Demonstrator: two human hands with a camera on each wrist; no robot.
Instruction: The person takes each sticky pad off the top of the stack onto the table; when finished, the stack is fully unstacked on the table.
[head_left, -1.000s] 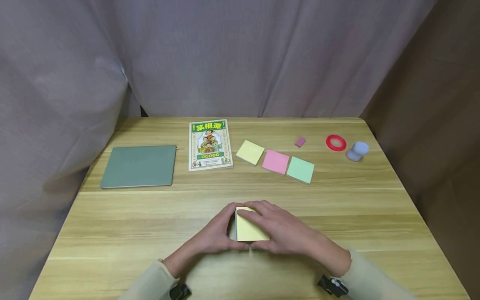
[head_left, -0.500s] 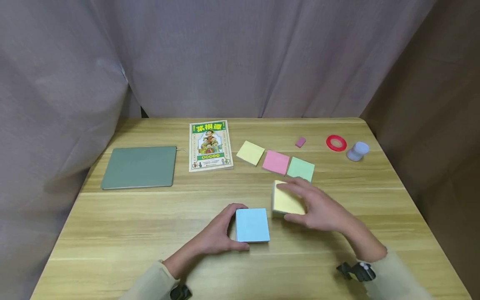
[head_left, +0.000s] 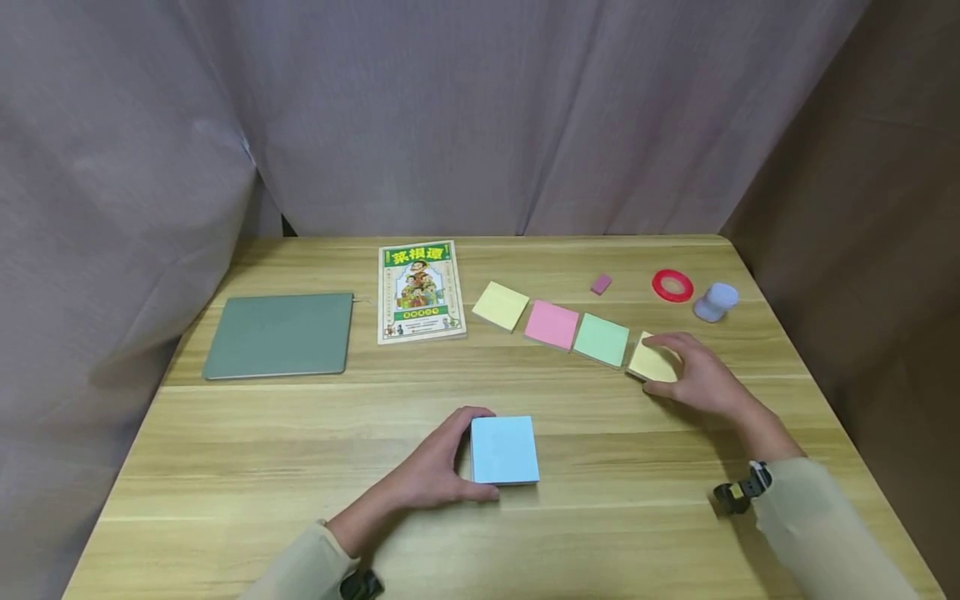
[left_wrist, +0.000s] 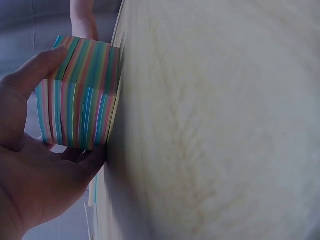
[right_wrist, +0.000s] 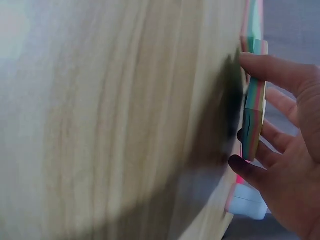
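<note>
My left hand [head_left: 431, 467] grips a thick block of sticky notes [head_left: 505, 450] with a light blue top, thumb on the near side and fingers on the far side. Striped edges of many colours show on this block [left_wrist: 77, 95] in the left wrist view. Over to the right, my right hand [head_left: 701, 375] pinches a thinner sticky note pad [head_left: 652, 360] with a yellow top. In the right wrist view this pad [right_wrist: 254, 117] is between thumb and fingers, very near the tabletop; whether it touches the wood I cannot tell. A green-topped pad [head_left: 602, 340] lies just left of it.
Pink-topped [head_left: 552, 324] and yellow-topped [head_left: 501, 306] pads continue the row leftward. Behind are a pink eraser [head_left: 601, 284], a red ring [head_left: 672, 286] and a pale spool-shaped object [head_left: 716, 302]. An illustrated book [head_left: 422, 292] and a green notebook [head_left: 279, 335] lie at left.
My right hand has lifted the yellow-topped pad off the block, uncovering the blue top, and carried it right and away to beside the green pad. The left hand has stayed on the block.
</note>
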